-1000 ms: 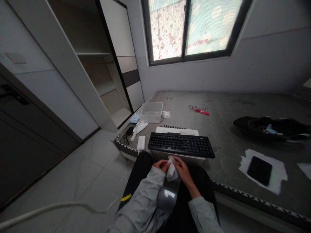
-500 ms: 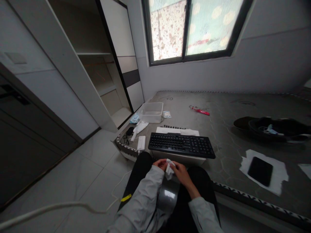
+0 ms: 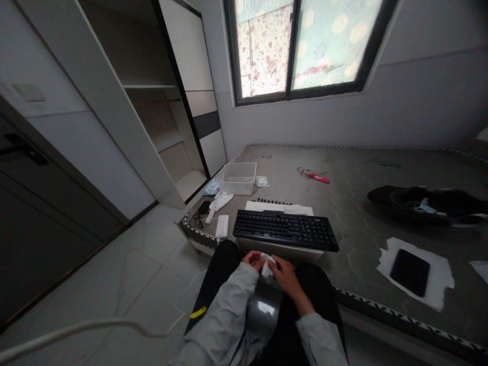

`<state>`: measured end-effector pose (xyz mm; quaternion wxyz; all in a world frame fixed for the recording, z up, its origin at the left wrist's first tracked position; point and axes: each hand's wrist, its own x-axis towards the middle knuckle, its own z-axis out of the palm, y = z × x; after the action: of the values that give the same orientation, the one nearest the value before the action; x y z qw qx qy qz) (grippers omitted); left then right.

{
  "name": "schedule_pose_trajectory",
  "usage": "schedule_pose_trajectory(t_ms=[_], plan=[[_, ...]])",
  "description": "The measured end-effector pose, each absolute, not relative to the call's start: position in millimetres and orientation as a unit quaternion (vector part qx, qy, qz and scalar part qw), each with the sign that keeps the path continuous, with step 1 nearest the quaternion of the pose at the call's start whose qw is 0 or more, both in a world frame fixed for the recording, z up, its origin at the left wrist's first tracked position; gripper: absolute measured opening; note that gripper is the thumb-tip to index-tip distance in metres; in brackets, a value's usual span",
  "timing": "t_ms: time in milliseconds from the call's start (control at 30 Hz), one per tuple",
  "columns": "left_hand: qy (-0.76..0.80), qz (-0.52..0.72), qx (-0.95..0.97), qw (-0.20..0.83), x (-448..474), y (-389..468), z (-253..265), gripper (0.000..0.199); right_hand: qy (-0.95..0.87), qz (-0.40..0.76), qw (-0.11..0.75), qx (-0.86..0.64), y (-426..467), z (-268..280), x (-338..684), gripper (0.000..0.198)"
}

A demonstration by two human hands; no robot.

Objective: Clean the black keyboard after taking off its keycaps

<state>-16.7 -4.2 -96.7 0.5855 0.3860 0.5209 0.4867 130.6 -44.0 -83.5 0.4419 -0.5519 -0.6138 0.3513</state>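
**Both hands bunch a small white wipe in front of the keyboard**

The small crumpled white wipe (image 3: 268, 265) sits between the 2 hands, low in the scene, just near of the black full-size keyboard (image 3: 285, 230) and above the person's lap. The left hand (image 3: 253, 260) pinches its left edge with curled fingers; the right hand (image 3: 284, 271) closes over its right side, thumb and fingertips folded onto the cloth. Both hands are closed on the wipe, not flat.

To do this well, judging from the grip, the cloth wants gathering into a firm pad with a clean face outward, held by the fingertips so it does not unravel. Keeping it close to the body and above the lap, as here, stops it dragging on the grey patterned mat surface (image 3: 351, 203).

Both forearms in pale grey sleeves come in from the near edge and meet at the middle, wrists bent slightly inward, elbows tucked. Far left of the keyboard stands a clear plastic box (image 3: 237, 177); to the right a black phone (image 3: 410, 265) lies on a white sheet.
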Motion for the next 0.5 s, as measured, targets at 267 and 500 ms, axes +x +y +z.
schedule_pose_trajectory(t_ms=[267, 500], plan=[[0.529, 0.482, 0.336, 0.612, -20.1, -1.1, -93.1, 0.067, -0.577, 0.370, 0.435, -0.584, -45.9, -76.3, 129.1, 0.038], [0.524, 0.493, 0.310, 0.621, -19.8, -0.1, -92.2, 0.071, -0.559, 0.365, 0.460, -0.585, -45.7, -72.4, 128.7, 0.047]])
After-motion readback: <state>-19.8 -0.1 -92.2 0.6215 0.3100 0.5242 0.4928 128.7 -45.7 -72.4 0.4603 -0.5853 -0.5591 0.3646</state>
